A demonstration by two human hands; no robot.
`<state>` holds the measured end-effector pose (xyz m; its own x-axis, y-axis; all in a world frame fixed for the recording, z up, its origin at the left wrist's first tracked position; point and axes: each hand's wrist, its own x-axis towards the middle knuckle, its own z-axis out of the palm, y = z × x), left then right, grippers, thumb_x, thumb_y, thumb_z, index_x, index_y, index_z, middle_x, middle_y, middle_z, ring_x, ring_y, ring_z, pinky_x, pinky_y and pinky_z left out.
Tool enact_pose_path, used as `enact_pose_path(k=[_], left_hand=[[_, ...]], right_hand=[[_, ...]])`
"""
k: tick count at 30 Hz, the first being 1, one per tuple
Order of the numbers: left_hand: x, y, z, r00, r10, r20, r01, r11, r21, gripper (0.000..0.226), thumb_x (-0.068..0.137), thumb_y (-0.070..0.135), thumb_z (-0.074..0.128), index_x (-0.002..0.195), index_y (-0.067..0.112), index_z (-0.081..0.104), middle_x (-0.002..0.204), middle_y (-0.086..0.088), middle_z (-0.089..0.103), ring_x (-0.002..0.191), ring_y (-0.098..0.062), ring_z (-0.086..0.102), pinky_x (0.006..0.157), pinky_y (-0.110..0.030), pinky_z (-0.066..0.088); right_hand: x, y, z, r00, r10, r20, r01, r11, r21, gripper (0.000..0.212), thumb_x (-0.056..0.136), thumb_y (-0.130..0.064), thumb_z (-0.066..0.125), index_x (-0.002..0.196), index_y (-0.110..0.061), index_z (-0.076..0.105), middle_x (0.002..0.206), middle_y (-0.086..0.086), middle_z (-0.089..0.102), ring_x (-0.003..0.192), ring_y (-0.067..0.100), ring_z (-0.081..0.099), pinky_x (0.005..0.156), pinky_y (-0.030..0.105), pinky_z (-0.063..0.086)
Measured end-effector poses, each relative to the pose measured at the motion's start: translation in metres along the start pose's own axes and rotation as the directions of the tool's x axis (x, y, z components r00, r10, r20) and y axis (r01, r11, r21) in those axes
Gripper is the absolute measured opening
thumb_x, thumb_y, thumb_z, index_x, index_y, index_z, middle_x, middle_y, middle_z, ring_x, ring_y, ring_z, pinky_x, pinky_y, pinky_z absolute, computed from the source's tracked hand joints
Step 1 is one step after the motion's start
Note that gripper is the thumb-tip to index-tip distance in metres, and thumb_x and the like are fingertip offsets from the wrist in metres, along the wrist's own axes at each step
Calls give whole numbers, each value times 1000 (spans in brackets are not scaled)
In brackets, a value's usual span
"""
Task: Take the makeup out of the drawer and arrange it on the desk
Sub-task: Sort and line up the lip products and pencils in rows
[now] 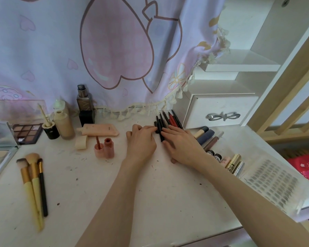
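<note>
Pencils (pixel 165 120), black and red liner sticks, lie in a tight fan on the table (pixel 150 184), tips toward the curtain (pixel 96 50), just left of the small white drawer (pixel 219 111). Left hand (pixel 141 141) has its fingers (pixel 152 129) lightly curled, tips touching the leftmost black stick; looks like nudging it into line. Right hand (pixel 181 145) lies flat over the near ends, fingers straight and close together, likely squaring the row. Whether anything is pinched under it, cannot tell.

Right of the hands: blue and cream tubes (pixel 205 134), then mascaras and small bottles (pixel 228 162) in a row, a clear lash tray (pixel 273 182) at the table's right edge. Left: peach tube (pixel 100 129), open lip gloss (pixel 104 147), foundation bottles (pixel 75 114), eyeshadow palette (pixel 28 132), three brushes (pixel 33 180).

Grouping is by type, so the task looks mostly done; drawer appears closed.
</note>
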<state>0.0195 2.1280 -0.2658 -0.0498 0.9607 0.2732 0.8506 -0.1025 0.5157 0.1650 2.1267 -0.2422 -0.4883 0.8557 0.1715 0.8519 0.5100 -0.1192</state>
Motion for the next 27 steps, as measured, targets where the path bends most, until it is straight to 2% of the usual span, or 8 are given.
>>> enact_pose_path(k=[7, 13, 18, 22, 27], left_hand=[[0, -1, 1, 1000, 17, 6, -18, 999, 28, 45, 92, 9, 35, 131, 26, 50, 134, 12, 50, 111, -18, 33, 73, -26, 11], [-2, -2, -1, 1000, 18, 11, -18, 999, 28, 45, 94, 13, 33, 137, 25, 42, 136, 6, 48, 120, -18, 32, 90, -31, 18], [-8, -3, -5, 1000, 3, 20, -3, 999, 32, 43, 97, 22, 30, 139, 20, 37, 138, 0, 46, 128, -20, 31, 100, -35, 19], [-15, -1, -6, 998, 22, 51, -28, 993, 116, 46, 97, 24, 29, 143, 17, 30, 143, 0, 40, 132, -18, 29, 108, -36, 17], [-30, 3, -6, 995, 22, 100, -44, 975, 216, 49, 98, 23, 24, 146, 12, 22, 153, -2, 23, 141, -16, 16, 115, -33, 8]], right_hand=[[0, 1, -3, 999, 15, 31, -16, 999, 45, 45, 99, -30, 40, 140, -14, 40, 151, 1, 34, 141, 14, 24, 114, 28, 14], [-13, 4, -14, 999, 39, -4, -38, 992, 118, 43, 99, -26, 41, 139, -12, 42, 149, 3, 37, 138, 15, 30, 112, 22, 14], [-41, 16, -35, 989, 140, -45, -126, 966, 228, 40, 98, -22, 43, 137, -17, 46, 146, -3, 41, 134, 12, 35, 107, 18, 20], [-73, 30, -53, 977, 193, -95, -169, 961, 218, 34, 98, -16, 43, 130, -14, 54, 138, -1, 50, 127, 15, 44, 98, 14, 26], [-117, 44, -66, 952, 282, -119, -241, 932, 272, 27, 94, -10, 51, 116, -12, 65, 124, 4, 60, 115, 20, 54, 96, 21, 34]])
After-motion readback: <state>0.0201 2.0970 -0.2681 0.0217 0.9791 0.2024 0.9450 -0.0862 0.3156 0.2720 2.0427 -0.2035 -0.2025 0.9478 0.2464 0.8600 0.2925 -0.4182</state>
